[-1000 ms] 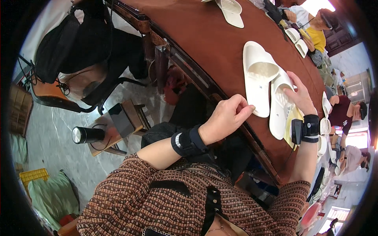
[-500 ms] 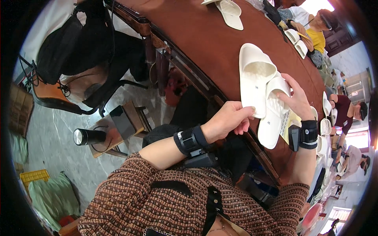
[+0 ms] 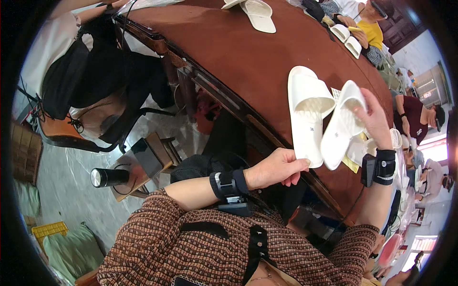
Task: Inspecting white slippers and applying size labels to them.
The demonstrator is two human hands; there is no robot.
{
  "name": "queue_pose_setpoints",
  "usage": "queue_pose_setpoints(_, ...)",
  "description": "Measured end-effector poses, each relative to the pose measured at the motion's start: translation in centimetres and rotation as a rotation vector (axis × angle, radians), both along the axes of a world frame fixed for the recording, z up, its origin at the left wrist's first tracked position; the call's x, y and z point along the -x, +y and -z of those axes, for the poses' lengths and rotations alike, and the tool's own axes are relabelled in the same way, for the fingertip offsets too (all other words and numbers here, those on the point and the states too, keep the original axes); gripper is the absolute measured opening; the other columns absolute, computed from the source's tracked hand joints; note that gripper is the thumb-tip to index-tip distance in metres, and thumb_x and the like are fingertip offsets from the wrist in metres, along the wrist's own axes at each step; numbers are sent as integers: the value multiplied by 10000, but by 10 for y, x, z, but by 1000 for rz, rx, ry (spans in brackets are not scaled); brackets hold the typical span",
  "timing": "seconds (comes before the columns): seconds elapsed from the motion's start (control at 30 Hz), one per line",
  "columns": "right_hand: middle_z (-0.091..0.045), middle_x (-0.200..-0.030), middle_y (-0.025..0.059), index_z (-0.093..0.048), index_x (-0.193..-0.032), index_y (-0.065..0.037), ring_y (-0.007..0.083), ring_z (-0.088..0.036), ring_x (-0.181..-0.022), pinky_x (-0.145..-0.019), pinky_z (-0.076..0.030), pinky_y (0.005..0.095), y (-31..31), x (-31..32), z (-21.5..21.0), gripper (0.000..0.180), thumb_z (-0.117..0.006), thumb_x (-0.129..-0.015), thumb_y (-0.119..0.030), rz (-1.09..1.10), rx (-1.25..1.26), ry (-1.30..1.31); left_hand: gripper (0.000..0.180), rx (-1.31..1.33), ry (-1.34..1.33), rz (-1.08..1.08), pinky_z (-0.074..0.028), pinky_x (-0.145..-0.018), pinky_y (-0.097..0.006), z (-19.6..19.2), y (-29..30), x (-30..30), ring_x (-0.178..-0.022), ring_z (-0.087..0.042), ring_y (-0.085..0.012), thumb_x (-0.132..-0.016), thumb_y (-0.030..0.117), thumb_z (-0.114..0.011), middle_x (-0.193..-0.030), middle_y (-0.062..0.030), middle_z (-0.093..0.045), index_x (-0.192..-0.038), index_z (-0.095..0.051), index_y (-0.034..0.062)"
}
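Note:
My left hand point(image 3: 279, 168) pinches the heel of a white open-toe slipper point(image 3: 307, 139) between thumb and fingers. This slipper rests over the near edge of the brown-covered table, its toe pointing away from me. My right hand point(image 3: 375, 119) grips a second white slipper point(image 3: 337, 139) by its strap, with the thumb on the strap's inner side. That one is tilted, and its heel leans toward the first slipper's heel. Beside my right hand lie more white slippers point(image 3: 358, 151) and a yellow sheet, partly hidden behind the held slipper and my wrist.
The brown table point(image 3: 229, 66) curves away to the far side. Another pair of slippers point(image 3: 259, 15) lies at its far left. Co-workers point(image 3: 369, 28) sit along the right with slippers. At left are a chair point(image 3: 81, 138), a small stool with a black bottle point(image 3: 109, 177), and a green sack point(image 3: 74, 248).
My right hand has lifted its slipper up and turned it, separating it from the left one it overlapped. The left slipper has shifted slightly nearer to me. The head view has moved a little.

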State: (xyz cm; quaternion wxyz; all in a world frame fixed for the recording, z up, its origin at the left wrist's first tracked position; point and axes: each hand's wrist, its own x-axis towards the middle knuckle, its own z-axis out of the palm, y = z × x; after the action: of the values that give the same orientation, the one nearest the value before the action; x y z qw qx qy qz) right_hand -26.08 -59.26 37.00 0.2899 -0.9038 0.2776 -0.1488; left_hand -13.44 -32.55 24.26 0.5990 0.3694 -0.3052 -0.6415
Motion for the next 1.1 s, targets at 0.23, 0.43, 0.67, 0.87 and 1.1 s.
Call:
queue_pose_setpoints(0.23, -527, -1304, 153, -396, -1412, -41, 249, -523, -1200, -998, -407, 346, 10, 17, 11, 753, -735, -794, -306, -79, -65, 192, 305, -38, 41, -81, -469, -478, -191, 0, -6, -15, -532, -544, -71, -982, 293, -512, -673, -18, -583, -952, -595, 1)
queue_pose_setpoints(0.43, -585, -1192, 117, -427, -1379, -17, 159, -562, -1056, -893, -454, 291, 5, 24, 15, 688, -722, -795, -230, -31, -96, 163, 251, -51, 47, -84, -472, -481, -192, -2, -9, -12, -541, -547, -71, -969, 243, -541, -696, -19, -593, -978, -593, -3)
queue_pose_setpoints(0.67, -626, -995, 52, -409, -1389, -8, 124, -580, -859, -776, -460, 256, 21, 37, -11, 643, -670, -843, -224, 152, -193, -203, 230, 63, -7, -110, -477, -515, -184, -7, -6, -10, -592, -556, -53, -959, 200, -560, -778, -21, -622, -1056, -594, -5)
queue_pose_setpoints(0.87, -642, -957, 19, -433, -1368, 23, 63, -575, -750, -601, -467, 202, 24, 71, -7, 544, -614, -914, -216, 295, -280, -269, 229, 159, -53, -194, -479, -546, -176, -19, -16, 0, -676, -563, -40, -945, 171, -580, -861, -27, -636, -1093, -592, -3)
queue_pose_setpoints(1.1, -659, -913, 71, -574, -1075, 25, 91, -610, -675, -472, -482, 215, 52, 96, 19, 258, -564, -959, -205, 326, -584, -420, 248, 184, -205, -246, -497, -580, -201, -17, -19, 11, -724, -585, -56, -928, 157, -596, -896, -22, -643, -1114, -586, -8)
